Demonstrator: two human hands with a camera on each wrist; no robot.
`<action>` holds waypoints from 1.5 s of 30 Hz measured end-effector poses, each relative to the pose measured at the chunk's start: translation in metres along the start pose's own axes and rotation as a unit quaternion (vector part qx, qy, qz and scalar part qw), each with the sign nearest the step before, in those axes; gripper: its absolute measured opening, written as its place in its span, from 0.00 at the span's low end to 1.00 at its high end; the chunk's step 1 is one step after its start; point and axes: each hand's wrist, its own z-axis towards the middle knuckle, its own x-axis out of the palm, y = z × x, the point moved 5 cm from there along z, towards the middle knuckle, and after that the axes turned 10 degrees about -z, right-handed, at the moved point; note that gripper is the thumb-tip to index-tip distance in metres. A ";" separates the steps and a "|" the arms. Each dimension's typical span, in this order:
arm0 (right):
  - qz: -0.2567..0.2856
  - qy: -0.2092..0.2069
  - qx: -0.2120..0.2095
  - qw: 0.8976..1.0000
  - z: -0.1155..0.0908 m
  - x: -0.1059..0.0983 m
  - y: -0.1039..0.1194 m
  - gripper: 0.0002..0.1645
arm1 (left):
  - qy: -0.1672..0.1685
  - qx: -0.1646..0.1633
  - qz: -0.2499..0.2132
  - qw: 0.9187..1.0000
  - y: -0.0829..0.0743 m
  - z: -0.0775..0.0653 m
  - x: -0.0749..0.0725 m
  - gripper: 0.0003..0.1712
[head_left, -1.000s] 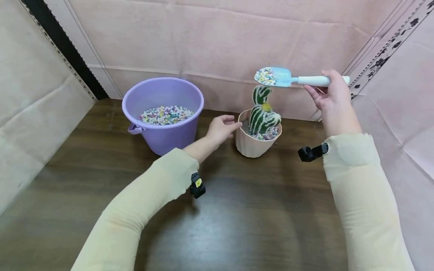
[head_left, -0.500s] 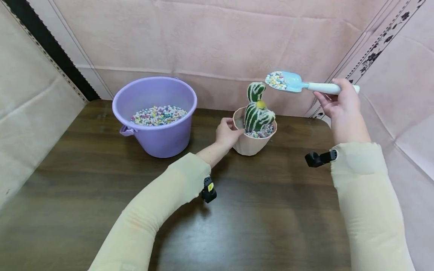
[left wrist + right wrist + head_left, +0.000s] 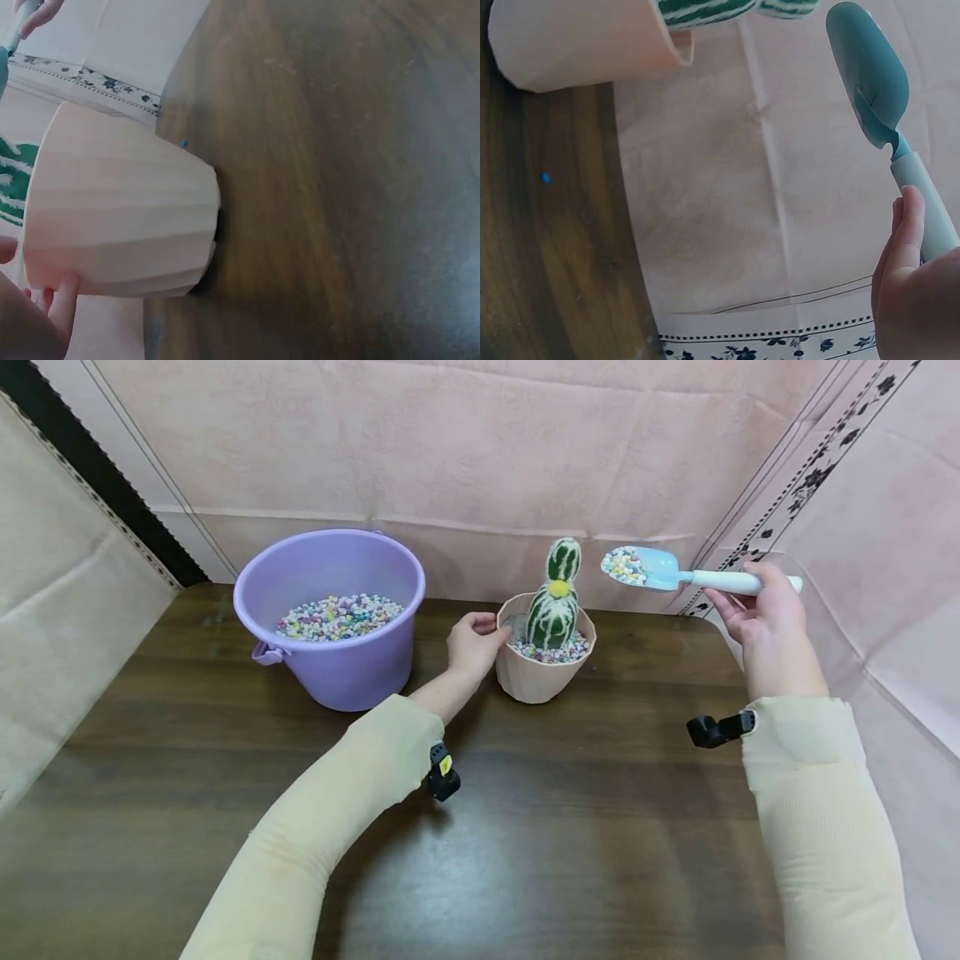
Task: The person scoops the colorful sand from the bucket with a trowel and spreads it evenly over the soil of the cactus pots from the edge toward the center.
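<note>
A cactus (image 3: 552, 617) with green and white stripes and a yellow flower stands upright in a pale ribbed flowerpot (image 3: 534, 681). Small pastel pebbles (image 3: 572, 651) cover the pot's bottom around it. My left hand (image 3: 474, 647) grips the pot's left rim, with the thumb at the top edge and fingertips against the outer wall (image 3: 124, 202). To the right of the cactus, my right hand (image 3: 776, 631) holds a light blue trowel (image 3: 662, 570) by its white handle (image 3: 926, 206). The trowel is raised and roughly level, with pebbles on its tip.
A purple bucket (image 3: 352, 672) partly filled with pastel pebbles (image 3: 337, 617) stands left of the pot on the dark wooden table (image 3: 525, 827). One tiny blue pebble (image 3: 546, 178) lies on the tabletop right of the pot. Pink cloth walls (image 3: 465, 443) enclose the back and sides.
My left hand has taken hold of the pot's rim. The pot has turned, so the cactus shows its flower side and looks straighter. The loaded trowel has moved right and lower, away from the cactus.
</note>
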 end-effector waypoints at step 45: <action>-0.174 0.004 -0.093 0.980 0.009 -0.002 -0.023 0.13 | -0.001 -0.025 -0.053 0.998 0.010 0.016 -0.010 0.14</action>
